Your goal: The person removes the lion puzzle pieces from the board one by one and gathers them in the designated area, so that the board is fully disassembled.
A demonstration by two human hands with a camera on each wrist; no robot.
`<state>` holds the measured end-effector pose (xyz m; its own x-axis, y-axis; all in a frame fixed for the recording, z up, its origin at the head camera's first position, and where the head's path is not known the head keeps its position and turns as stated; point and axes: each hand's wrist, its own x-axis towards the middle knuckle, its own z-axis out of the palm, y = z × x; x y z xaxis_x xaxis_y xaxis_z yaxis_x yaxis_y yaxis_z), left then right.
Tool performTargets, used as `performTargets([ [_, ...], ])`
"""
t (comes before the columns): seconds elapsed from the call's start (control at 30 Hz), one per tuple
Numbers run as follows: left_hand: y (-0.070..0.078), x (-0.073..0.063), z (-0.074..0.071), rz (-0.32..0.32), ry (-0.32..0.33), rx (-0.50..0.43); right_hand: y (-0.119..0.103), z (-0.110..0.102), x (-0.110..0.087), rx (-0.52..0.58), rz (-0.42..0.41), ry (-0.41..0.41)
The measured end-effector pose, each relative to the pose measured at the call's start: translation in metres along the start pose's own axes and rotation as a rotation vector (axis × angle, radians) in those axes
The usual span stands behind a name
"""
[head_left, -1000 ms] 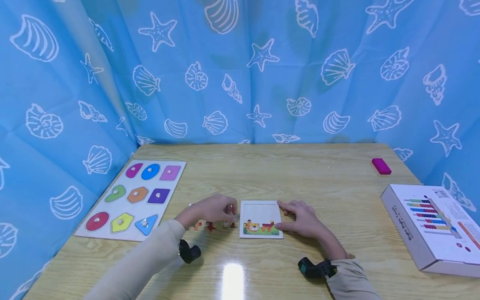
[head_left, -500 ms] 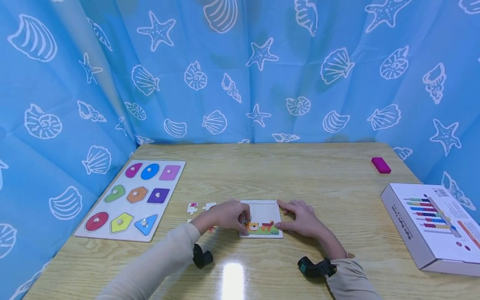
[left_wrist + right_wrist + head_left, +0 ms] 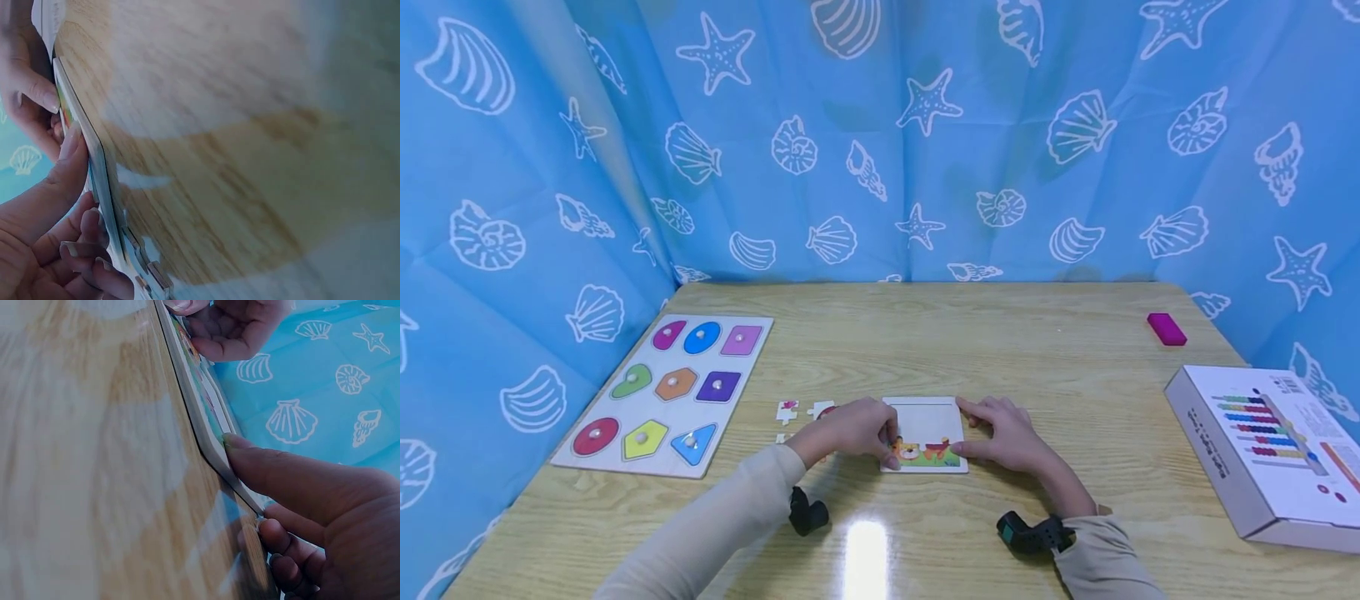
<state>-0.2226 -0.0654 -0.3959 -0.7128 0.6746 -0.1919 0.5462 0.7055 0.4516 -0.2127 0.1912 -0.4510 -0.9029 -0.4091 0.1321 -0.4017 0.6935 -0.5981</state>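
Observation:
A small white-framed puzzle tray [image 3: 927, 414] lies flat before me, with a tiger and green grass along its near part. My left hand [image 3: 863, 427] holds its left edge, the thumb [image 3: 72, 140] on the near corner and the other fingers bent beside it. No loose piece shows between these fingers. At the opposite edge my right hand [image 3: 1006, 440] grips the tray, thumb [image 3: 250, 459] at the near corner, index finger at the far one. Loose jigsaw pieces [image 3: 787, 411] lie left of the tray, partly hidden by my left hand and forearm.
A peg board [image 3: 655, 404] with several coloured shapes lies on the left of the wooden table [image 3: 970, 342]. On the right stands a white box [image 3: 1270, 458] with an abacus picture. A magenta block [image 3: 1167, 329] sits behind it. A blue curtain [image 3: 910, 167] hangs beyond.
My left hand has moved right from above the loose pieces to the tray's left edge, uncovering some pieces. My right hand has stayed at the right edge.

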Motion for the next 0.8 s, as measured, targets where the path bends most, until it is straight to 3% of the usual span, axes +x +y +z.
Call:
performTargets([
  [0.37, 0.000, -0.001, -0.002, -0.026, 0.004, -0.049, -0.005, -0.004, 0.001, 0.001, 0.010, 0.016],
  [0.6, -0.002, -0.005, -0.005, 0.022, 0.015, -0.034, -0.007, -0.004, 0.000, 0.000, 0.004, 0.011],
  [0.8, -0.012, -0.018, -0.013, 0.041, 0.029, -0.034, -0.004, -0.002, -0.002, 0.004, 0.006, 0.010],
])
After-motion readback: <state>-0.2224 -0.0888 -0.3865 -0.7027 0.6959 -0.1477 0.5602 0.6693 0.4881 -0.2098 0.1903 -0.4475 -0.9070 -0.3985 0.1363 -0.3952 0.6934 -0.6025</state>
